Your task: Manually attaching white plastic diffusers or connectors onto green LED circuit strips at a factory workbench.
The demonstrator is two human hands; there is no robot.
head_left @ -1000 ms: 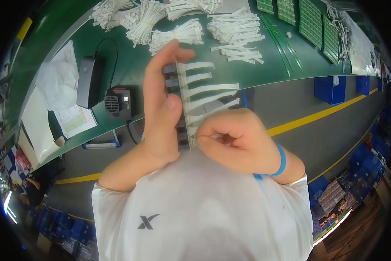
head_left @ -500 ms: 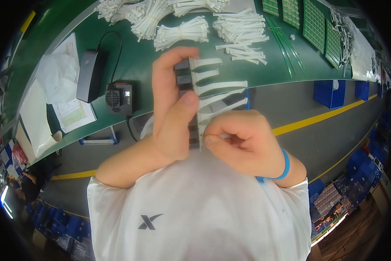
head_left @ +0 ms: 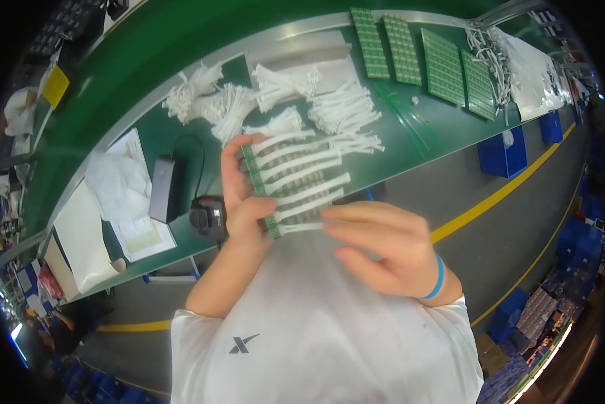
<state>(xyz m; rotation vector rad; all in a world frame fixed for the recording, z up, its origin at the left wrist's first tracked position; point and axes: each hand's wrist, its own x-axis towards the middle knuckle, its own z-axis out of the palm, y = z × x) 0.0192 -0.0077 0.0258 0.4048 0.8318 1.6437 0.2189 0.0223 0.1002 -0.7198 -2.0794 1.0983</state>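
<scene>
My left hand (head_left: pixel 247 217) grips a green circuit board panel (head_left: pixel 251 168) by its left side, thumb on the face and fingers behind. Several short white ribbon cables (head_left: pixel 301 163) stick out to the right from the panel, lying roughly side by side. Beside the lower right of the panel is my right hand (head_left: pixel 391 246), its fingers stretched and thumb apart. Its fingertips are at the free ends of the lowest cables; blur hides whether they touch. A blue band (head_left: pixel 437 277) circles my right wrist.
Bundles of white cables (head_left: pixel 346 109) lie on the green table (head_left: pixel 410 158) beyond my hands. Several green circuit panels (head_left: pixel 442 66) lie at the back right. On the left are a black box (head_left: pixel 163 190), a small black device (head_left: pixel 208 217) and papers (head_left: pixel 151 239).
The panel has turned from nearly edge-on to showing its face and cables. My right hand has opened from a pinch at its lower edge and moved slightly away. The whole view has shifted.
</scene>
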